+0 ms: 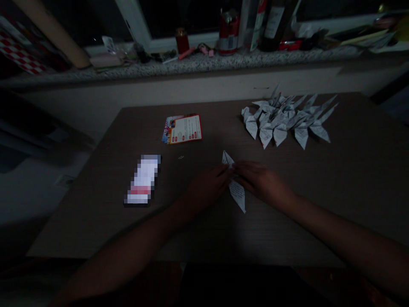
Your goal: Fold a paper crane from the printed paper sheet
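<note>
A narrow, diamond-shaped piece of folded printed paper [237, 195] lies on the brown table in front of me, one point directed away and the other toward me. My left hand [211, 183] presses on it from the left, fingers closed together at its middle. From the right, my right hand [260, 181] meets it there, fingers also together on the paper. Both sets of fingertips nearly touch and cover the paper's centre. Beyond my right hand stands a cluster of several folded paper cranes [284, 119] made of similar printed paper.
A phone with a lit, blurred-out screen [143, 179] lies left of my hands. Behind it is a small stack of printed cards [185, 128]. At the back, a speckled stone windowsill [198, 65] holds a red can [228, 34], a dark bottle [273, 25] and clutter.
</note>
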Tool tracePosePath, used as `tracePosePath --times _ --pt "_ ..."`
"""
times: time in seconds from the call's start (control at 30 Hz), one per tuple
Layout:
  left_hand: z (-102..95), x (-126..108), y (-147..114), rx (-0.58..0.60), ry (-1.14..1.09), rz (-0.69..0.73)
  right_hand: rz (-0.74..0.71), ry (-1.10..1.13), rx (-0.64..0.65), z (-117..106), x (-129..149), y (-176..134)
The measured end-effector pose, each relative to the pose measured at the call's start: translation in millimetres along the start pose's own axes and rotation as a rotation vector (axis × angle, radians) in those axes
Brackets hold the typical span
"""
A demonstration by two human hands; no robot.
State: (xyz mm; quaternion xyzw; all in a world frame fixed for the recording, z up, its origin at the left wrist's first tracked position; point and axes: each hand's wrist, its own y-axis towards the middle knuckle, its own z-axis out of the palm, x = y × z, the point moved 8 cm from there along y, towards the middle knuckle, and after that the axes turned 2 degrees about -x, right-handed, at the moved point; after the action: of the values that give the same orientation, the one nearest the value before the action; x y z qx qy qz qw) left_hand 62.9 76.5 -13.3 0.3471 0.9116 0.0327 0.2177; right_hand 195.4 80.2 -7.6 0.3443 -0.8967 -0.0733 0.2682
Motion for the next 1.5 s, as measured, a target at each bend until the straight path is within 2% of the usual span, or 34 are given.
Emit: tracePosePath --times 0.33,0.43,0.63,0.73,1.23,1.37,1.5 --pt "-0.1 -7 -5 0.044 0.092 0.074 0.034 0.058 0.015 -5 -10 2" --pt "-1.5 -10 -4 0.050 0.092 0.096 -0.035 0.029 0.033 -2 -11 6" --pt "0.0 -10 -4 0.039 0.103 0.097 -0.218 -0.024 0.212 14 -22 11" --pt "2.1 -11 -4 0.055 0.109 0.108 -0.254 -0.066 0.244 15 -33 12" --pt "-0.5 -13 -2 0.097 0.150 0.138 -0.175 -0.189 0.153 17 -49 44" --pt "-1.3 -12 -3 0.095 0.178 0.133 -0.186 -0.172 0.173 17 -47 43" --pt "-1.7 -10 -4 0.101 0.199 0.164 -0.216 -0.116 0.165 7 -33 31"
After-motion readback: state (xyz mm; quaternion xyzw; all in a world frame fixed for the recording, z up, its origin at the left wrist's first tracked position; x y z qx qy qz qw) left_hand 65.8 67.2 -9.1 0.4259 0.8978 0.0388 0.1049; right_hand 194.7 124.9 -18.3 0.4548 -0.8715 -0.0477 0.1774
